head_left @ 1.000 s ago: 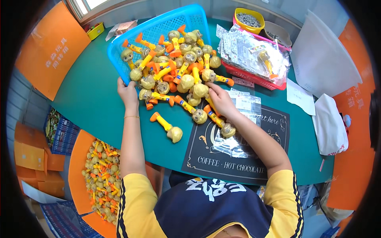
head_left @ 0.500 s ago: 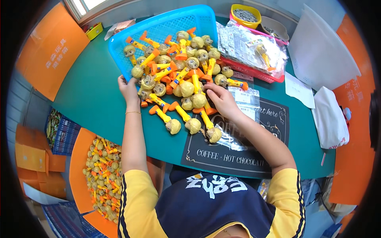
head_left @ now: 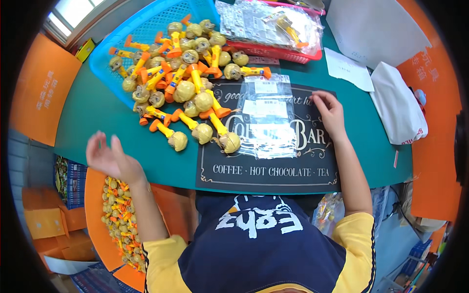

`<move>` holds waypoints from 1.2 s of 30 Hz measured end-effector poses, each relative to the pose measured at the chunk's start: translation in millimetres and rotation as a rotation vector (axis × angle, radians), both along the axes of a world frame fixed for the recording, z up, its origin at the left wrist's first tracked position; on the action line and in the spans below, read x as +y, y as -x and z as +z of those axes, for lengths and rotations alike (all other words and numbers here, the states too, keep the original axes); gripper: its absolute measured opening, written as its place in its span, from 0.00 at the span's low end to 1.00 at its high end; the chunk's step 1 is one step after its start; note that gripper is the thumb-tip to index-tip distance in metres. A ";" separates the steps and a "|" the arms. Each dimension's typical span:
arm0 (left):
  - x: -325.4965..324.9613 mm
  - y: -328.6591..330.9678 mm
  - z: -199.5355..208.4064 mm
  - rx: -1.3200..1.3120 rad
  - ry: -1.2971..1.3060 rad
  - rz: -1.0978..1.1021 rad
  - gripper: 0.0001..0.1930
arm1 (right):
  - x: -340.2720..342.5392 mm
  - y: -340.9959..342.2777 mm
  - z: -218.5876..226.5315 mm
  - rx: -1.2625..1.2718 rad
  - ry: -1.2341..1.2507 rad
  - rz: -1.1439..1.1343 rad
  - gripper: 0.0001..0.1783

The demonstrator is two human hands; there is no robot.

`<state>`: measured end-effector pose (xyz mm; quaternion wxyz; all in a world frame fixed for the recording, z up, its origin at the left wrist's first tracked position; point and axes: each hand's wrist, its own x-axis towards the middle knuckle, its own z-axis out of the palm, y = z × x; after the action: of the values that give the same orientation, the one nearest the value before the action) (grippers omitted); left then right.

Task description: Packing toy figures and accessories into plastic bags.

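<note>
A heap of toys with round golden doll heads, yellow stems and orange feet [head_left: 184,91] spills from a tipped blue plastic basket [head_left: 103,61] onto the green table. Three of these toys lie at the heap's near edge, partly over a black printed mat [head_left: 220,161]. Clear flat plastic bags with white labels [head_left: 267,108] rest on the mat. My left hand [head_left: 113,157] is raised near the table's left front edge, fingers spread, holding nothing. Beside the mat's upper right edge is my right hand [head_left: 328,111], its fingers loosely bent and apart, with nothing visible in them.
A red basket [head_left: 276,51] with stacked packed bags [head_left: 256,27] stands at the back. To the right are a white paper [head_left: 349,69], a white cloth bag [head_left: 394,105] and a white bin [head_left: 376,29]. An orange box [head_left: 93,215] of similar toys sits below left.
My left hand has left the basket's edge and moved down toward me. My right hand has come off the heap and moved right. The whole view has shifted, too.
</note>
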<state>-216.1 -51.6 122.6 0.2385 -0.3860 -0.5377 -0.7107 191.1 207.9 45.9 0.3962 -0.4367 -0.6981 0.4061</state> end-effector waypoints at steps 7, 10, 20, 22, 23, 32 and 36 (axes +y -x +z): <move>-35.9 -84.1 -16.6 0.804 0.613 -0.382 0.19 | 10.3 -0.5 2.4 0.059 0.143 0.125 0.12; -35.2 -82.9 -40.5 0.623 0.724 -0.283 0.18 | 2.7 -3.0 -0.7 0.023 0.116 0.111 0.12; -55.8 -96.7 -95.3 0.366 0.625 -0.048 0.08 | -12.9 -6.9 6.5 0.090 0.176 0.107 0.12; -54.9 -99.1 -90.0 0.392 0.715 -0.041 0.09 | -17.8 -11.4 15.9 0.111 0.191 0.104 0.12; -55.3 -102.2 -86.3 0.411 0.803 -0.037 0.11 | -21.0 -14.0 22.5 0.111 0.203 0.113 0.13; -52.0 -134.9 -59.3 0.408 0.809 -0.017 0.15 | -28.9 -41.9 66.1 0.066 0.112 0.136 0.13; -59.8 -121.3 -44.7 0.046 0.727 -0.124 0.14 | -27.3 -28.2 68.9 0.043 0.176 0.167 0.12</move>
<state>-94.8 -111.4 77.9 0.0543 -0.4934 -0.7250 -0.4775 219.3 180.6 114.8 0.3359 -0.4013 -0.6851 0.5067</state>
